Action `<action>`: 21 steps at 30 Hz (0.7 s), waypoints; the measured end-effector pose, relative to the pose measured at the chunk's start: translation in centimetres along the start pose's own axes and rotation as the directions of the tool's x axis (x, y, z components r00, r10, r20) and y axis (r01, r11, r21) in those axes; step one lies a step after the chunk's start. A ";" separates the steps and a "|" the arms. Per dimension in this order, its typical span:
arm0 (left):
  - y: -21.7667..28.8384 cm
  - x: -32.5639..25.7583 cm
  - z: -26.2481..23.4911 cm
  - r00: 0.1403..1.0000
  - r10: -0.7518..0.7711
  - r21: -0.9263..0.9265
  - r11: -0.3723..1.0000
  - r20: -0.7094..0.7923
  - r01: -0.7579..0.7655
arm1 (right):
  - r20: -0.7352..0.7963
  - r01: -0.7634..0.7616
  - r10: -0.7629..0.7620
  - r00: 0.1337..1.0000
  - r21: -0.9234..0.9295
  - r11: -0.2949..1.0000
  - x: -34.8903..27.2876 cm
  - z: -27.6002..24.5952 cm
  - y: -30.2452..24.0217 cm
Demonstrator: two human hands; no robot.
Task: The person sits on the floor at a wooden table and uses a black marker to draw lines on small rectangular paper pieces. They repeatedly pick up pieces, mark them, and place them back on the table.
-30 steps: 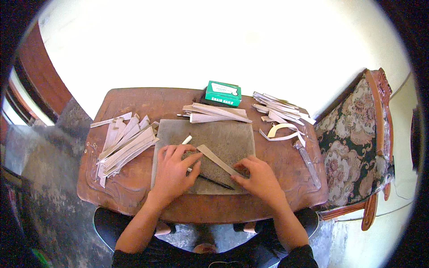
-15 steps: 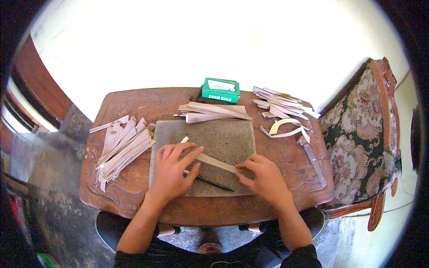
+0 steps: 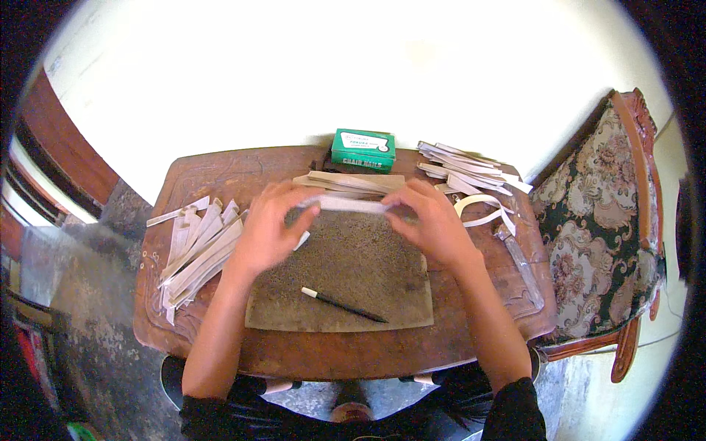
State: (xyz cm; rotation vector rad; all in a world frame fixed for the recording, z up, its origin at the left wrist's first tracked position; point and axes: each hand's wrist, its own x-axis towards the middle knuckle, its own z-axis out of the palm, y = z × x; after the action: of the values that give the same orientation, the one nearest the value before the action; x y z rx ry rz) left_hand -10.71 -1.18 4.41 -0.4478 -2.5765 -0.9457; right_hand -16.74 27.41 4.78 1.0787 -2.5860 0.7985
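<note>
A flat pale strip [image 3: 347,204], slightly blurred, stretches between my hands above the far edge of a grey-brown board [image 3: 353,257]. My left hand [image 3: 275,224] is closed on its left end. The right end sits between the thumb and fingers of my right hand [image 3: 425,219]. Just beyond the strip lies a stack of similar strips [image 3: 360,181]. A black pen [image 3: 346,306] with a white rear end rests on the board's near part. Beside my left thumb a small white piece [image 3: 302,239], perhaps a pen cap, shows partly.
Pale strips [image 3: 202,250] are heaped at the table's left, with another pile [image 3: 463,165] far right. Near that lie a curled band [image 3: 482,209] and a knife-like tool [image 3: 521,266]. A green box [image 3: 363,150] stands at the back of the wooden table [image 3: 323,353]. A patterned chair [image 3: 596,228] adjoins its right side.
Both hands have moved away from me with the strip, from the board's middle to its far edge. The strip is now nearly level across, and the pen is fully uncovered.
</note>
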 end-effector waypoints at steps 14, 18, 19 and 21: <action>-3.3 3.3 3.0 0.988 -0.155 0.254 0.955 -0.018 0.155 | -0.104 0.010 -0.030 0.994 -0.187 0.982 2.9 5.4 3.7; -1.1 4.0 2.9 0.994 -0.093 0.298 0.949 -0.058 0.106 | -0.094 -0.010 -0.005 0.996 -0.150 0.989 1.4 3.2 3.2; -0.6 4.4 3.2 0.996 -0.071 0.297 0.951 -0.058 0.085 | -0.099 0.000 -0.017 0.995 -0.160 0.987 0.7 2.6 3.6; 0.8 5.2 3.9 1.000 0.010 0.304 0.953 -0.017 -0.004 | -0.088 -0.007 -0.007 0.996 -0.153 0.988 -0.5 1.0 4.2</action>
State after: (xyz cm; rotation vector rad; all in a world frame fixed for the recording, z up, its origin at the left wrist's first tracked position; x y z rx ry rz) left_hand -15.81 2.90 4.34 -0.3589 -2.6394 -0.5317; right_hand -19.33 29.56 2.08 0.9762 -2.5260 0.6207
